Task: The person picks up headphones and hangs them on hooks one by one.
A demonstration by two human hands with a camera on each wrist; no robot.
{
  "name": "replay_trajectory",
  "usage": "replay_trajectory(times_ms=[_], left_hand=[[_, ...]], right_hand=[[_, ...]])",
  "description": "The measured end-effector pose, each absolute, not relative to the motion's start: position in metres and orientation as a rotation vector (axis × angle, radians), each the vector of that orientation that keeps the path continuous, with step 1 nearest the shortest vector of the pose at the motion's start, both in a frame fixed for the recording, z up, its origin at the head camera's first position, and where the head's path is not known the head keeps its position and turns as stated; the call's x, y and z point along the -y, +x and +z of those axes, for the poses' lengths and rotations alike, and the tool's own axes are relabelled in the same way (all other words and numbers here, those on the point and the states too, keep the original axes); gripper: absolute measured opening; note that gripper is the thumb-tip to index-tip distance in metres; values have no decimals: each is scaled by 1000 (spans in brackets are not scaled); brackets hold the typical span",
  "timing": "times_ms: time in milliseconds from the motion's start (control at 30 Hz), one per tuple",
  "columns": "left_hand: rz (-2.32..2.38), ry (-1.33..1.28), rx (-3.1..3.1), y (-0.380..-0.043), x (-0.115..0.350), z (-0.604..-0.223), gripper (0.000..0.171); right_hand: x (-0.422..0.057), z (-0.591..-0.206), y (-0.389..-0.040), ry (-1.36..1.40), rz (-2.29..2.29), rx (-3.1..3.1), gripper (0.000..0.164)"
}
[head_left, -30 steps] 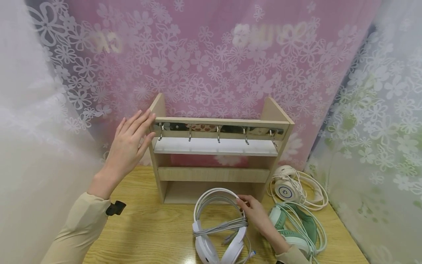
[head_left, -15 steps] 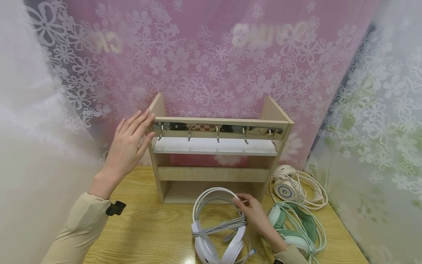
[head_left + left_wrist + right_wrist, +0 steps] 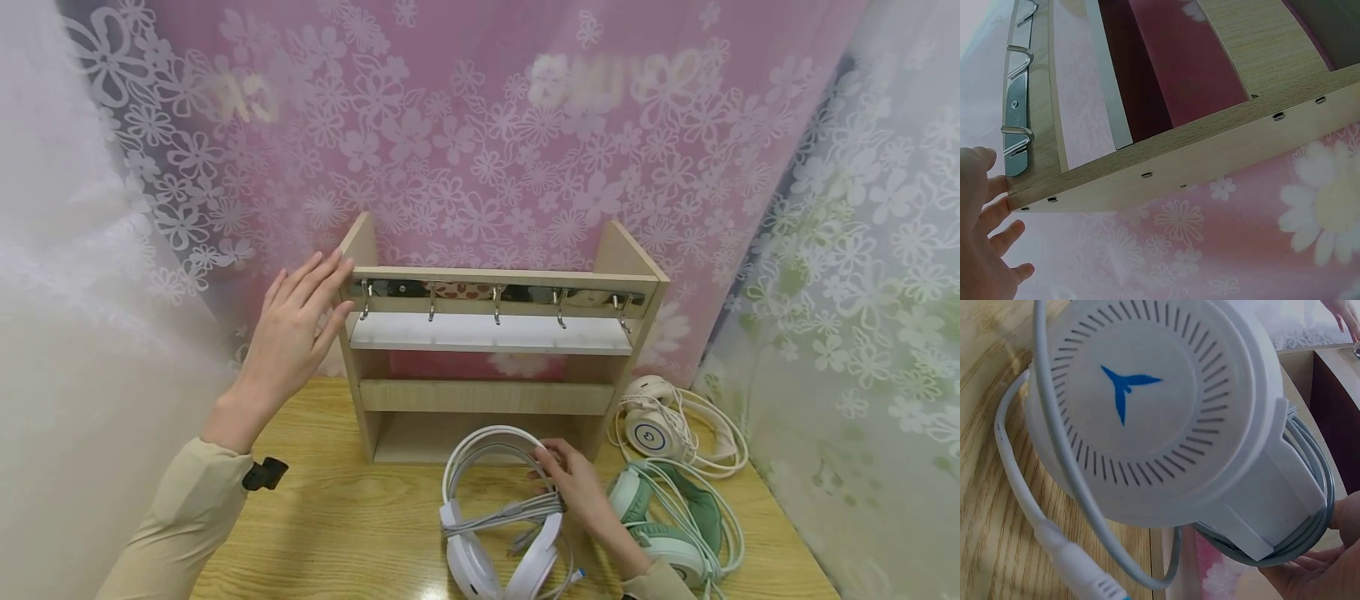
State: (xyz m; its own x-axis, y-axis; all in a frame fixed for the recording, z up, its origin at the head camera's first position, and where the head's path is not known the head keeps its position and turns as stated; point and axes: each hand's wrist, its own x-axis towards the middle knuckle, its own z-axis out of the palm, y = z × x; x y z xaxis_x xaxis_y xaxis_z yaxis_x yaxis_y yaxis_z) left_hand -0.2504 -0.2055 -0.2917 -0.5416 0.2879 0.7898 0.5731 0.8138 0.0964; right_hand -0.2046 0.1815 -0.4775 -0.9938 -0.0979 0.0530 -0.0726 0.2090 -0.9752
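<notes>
Both hands are staying put: left hand (image 3: 294, 327), fingers straight, touching one wooden rack (image 3: 487, 397), center; right hand (image 3: 577, 483) pinching one white headset (image 3: 469, 560), bottom center. One green headset (image 3: 675, 543) and one cream headset (image 3: 647, 435) are lying lower right; five hooks (image 3: 497, 307) are lining the rack.

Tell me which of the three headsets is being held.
The white headset, with grey cable wrapped across it: the right hand grips its headband. No hand holds the green headset or the cream headset.
</notes>
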Motion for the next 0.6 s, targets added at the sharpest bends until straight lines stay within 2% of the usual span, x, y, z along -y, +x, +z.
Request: replay_trajectory(times_ms=[600], left_hand=[[-440, -624, 2174, -250, 206, -292, 53]], right_hand=[[-183, -475, -204, -204, -2054, -2478, 33]])
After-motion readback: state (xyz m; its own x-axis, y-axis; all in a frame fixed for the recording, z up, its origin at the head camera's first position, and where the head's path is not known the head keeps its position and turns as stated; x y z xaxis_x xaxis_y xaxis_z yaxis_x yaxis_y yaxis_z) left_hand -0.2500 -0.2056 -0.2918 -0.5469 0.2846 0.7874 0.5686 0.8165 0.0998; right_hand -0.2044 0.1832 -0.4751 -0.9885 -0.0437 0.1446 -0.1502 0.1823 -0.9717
